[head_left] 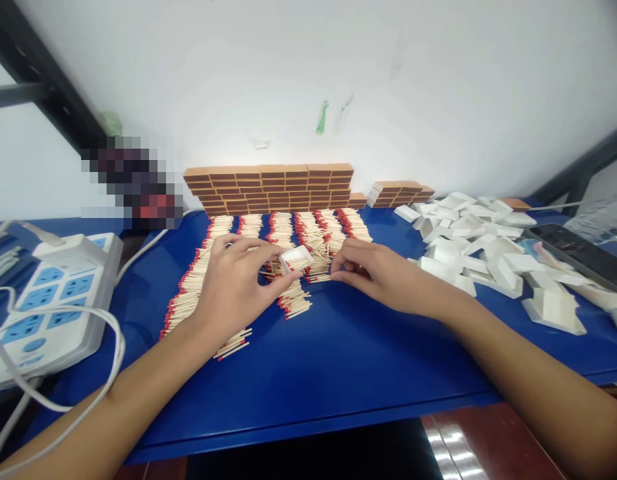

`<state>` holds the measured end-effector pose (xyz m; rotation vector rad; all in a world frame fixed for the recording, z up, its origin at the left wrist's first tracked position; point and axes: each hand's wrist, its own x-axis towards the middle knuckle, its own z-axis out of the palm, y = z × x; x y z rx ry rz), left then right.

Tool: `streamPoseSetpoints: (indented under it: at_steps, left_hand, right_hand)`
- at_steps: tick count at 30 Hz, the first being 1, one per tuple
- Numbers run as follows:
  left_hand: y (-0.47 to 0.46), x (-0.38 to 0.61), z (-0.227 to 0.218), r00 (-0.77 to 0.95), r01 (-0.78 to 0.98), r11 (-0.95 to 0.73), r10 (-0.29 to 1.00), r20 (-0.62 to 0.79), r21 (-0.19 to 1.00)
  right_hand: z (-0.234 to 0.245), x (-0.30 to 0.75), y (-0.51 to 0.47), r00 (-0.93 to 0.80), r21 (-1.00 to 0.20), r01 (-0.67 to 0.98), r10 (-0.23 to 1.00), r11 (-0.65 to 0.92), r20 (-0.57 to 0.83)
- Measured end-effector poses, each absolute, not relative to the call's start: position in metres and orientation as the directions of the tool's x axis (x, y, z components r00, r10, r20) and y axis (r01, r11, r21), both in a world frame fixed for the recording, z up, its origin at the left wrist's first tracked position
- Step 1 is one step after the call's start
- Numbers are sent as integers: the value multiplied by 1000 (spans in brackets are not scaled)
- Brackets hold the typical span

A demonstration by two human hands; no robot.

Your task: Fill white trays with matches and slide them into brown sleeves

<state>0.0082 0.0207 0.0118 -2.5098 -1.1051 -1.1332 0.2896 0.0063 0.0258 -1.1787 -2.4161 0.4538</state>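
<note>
My left hand (236,283) holds a small white matchbox tray (296,257) between thumb and fingertips, tilted above rows of red-tipped matches (308,233) laid out on the blue table (338,360). My right hand (376,270) rests on the table to the right of the tray, with its fingers pinched on a few matches at the edge of the rows. The two hands are a short gap apart.
A wall of stacked brown matchbox sleeves (271,189) stands behind the matches, with a smaller stack (401,193) to its right. Several empty white trays (481,243) lie heaped at the right beside a dark phone (578,253). A white power strip (48,293) with cables sits at the left.
</note>
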Motion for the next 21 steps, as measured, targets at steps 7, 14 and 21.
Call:
streamPoseSetpoints:
  at_steps: [7, 14, 21]
  left_hand:
    - [15, 15, 10, 550, 606, -784, 534, 642, 134]
    - [15, 14, 12, 536, 601, -785, 533, 655, 147]
    - [19, 12, 15, 381, 713, -674, 604, 700, 193]
  right_hand:
    - [25, 279, 2, -478, -430, 642, 770, 635, 423]
    - [23, 276, -1, -474, -441, 630, 766, 639, 434]
    - [12, 281, 6, -518, -413, 681, 796, 605, 312]
